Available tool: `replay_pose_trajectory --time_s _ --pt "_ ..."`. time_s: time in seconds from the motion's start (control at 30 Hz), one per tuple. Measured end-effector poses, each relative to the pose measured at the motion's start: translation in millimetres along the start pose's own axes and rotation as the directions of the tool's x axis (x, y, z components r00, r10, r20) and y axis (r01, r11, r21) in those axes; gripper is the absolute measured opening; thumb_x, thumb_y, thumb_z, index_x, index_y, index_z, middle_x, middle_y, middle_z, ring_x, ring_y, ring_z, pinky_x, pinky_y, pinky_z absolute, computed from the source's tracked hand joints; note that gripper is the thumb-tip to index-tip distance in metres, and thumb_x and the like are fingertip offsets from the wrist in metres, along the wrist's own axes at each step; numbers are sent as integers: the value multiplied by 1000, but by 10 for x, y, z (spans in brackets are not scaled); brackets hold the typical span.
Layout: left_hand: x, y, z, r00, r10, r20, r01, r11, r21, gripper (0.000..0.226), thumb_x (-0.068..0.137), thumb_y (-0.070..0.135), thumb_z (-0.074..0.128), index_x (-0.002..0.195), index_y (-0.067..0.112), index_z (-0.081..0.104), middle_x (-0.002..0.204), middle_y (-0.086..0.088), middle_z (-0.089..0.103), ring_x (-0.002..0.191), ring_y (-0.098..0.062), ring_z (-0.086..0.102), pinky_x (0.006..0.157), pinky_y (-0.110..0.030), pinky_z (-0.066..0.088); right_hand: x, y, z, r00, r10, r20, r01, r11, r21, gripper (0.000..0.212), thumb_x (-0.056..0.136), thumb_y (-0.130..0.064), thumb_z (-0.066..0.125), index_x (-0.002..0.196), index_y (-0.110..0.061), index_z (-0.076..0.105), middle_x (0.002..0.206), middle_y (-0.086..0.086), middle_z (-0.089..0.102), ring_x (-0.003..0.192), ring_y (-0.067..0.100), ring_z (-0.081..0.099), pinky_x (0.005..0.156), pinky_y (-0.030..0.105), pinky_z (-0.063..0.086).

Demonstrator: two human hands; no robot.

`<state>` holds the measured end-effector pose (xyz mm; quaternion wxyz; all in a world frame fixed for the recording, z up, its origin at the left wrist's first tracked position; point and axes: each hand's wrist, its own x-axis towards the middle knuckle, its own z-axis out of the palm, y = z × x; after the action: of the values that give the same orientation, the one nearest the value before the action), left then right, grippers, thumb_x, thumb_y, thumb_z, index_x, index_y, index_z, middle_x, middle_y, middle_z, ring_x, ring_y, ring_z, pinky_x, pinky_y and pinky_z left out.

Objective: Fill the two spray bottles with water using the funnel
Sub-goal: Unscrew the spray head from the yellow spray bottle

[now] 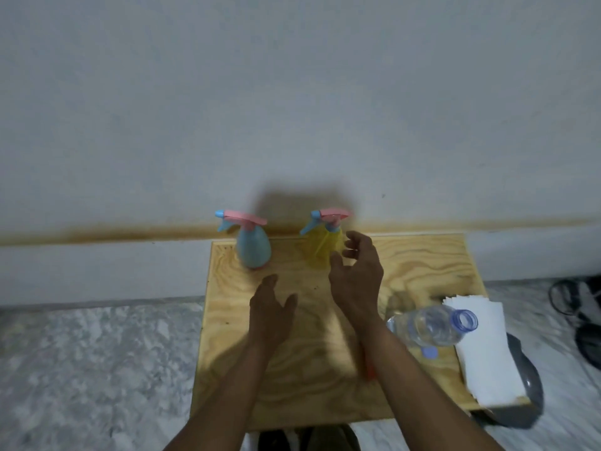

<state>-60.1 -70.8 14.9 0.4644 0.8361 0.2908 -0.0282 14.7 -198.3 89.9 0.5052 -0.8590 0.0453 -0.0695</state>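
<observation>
Two bare arms reach out from the bottom of the picture, over a small wooden table (422, 255). At the end of the right arm, the right hand (356, 275) is up in the air with its fingers spread wide and a little bent. It holds nothing. Its fingertips are just beside the yellow spray bottle (323, 245), and it is hard to tell if they touch it, as the picture is blurry there. The left hand (271, 312) is lower and closer to the person. Its fingers are loose and open, the thumb sticks out to the side, and it holds nothing too.

Standing at the far edge of the table, by the wall, the yellow spray bottle has a pink and blue top. To its left stands a blue spray bottle (252, 245) with the same kind of top. They stand apart.

Right of the right arm, a clear water bottle (429, 325) lies on its side with no cap on. Its blue cap (430, 352) sits on the table just beside it. White paper sheets (484, 349) lie at the right edge of the table. Something small and orange (369, 372) peeks out from under the right arm. It is too hidden to tell what it is.
</observation>
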Motion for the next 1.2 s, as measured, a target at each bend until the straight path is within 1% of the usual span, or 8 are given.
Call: replay_pose_trajectory --time_s 0.2,0.4,0.53,0.7,0.83,0.97,1.1,1.2 --pt "200 524 418 1000 24 -8 -25 994 -102 76 87 34 75 149 10 39 145 -10 53 133 -27 50 110 -40 40 617 117 -11 977 109 186 -118 992 38 71 79 -16 81 140 -21 46 127 -2 60 109 16 59 91 34 51" --pt "632 806 699 999 12 -45 -14 999 -36 55 79 24 73 130 24 52 118 4 68 106 -18 66 69 -19 46 832 287 92 959 87 268 -114 990 89 48 77 -20 82 120 -24 60 107 -12 68 98 4 62 77 15 44" --pt "602 868 741 994 29 -108 -42 991 -127 58 85 9 71 138 19 49 123 10 58 110 -7 55 90 -25 45 857 359 98 950 97 297 -146 978 149 35 78 -18 81 107 -25 64 95 -17 70 93 -5 64 74 9 46" --pt "402 859 679 988 85 -132 -107 979 -173 56 85 15 70 136 29 51 118 3 68 103 -20 66 85 -38 55 799 324 0 951 68 301 -124 977 172 28 78 -21 80 102 -22 66 89 -15 69 89 0 64 77 21 51" --pt "25 863 507 983 125 -133 -150 968 -200 62 87 30 74 142 19 49 129 3 64 114 -15 62 91 -28 51 671 171 -202 935 58 349 -147 961 234 20 79 -27 79 94 -17 70 86 -6 72 87 13 68 82 38 56" --pt "-412 878 344 968 169 -186 -212 947 -242 61 87 40 73 140 20 50 134 12 58 118 12 51 96 -13 46 448 -59 -476 917 18 399 -142 948 285 11 86 -26 76 90 -16 75 74 -12 69 71 0 62 72 24 51" --pt "-929 815 245 940 215 -264 -278 933 -229 69 85 49 70 142 16 49 139 2 58 128 -10 54 102 -28 47 61 -268 -737 924 -10 382 -133 929 346 16 88 -32 74 84 -16 73 67 -12 67 61 -2 57 61 18 45" --pt "-1340 727 158 903 258 -343 -350 906 -238 72 84 51 71 141 12 49 136 -2 60 126 -13 56 100 -33 50 -327 -413 -893 930 -20 367 -130 916 380 19 86 -30 76 83 -12 73 65 -8 66 59 1 55 57 18 45"
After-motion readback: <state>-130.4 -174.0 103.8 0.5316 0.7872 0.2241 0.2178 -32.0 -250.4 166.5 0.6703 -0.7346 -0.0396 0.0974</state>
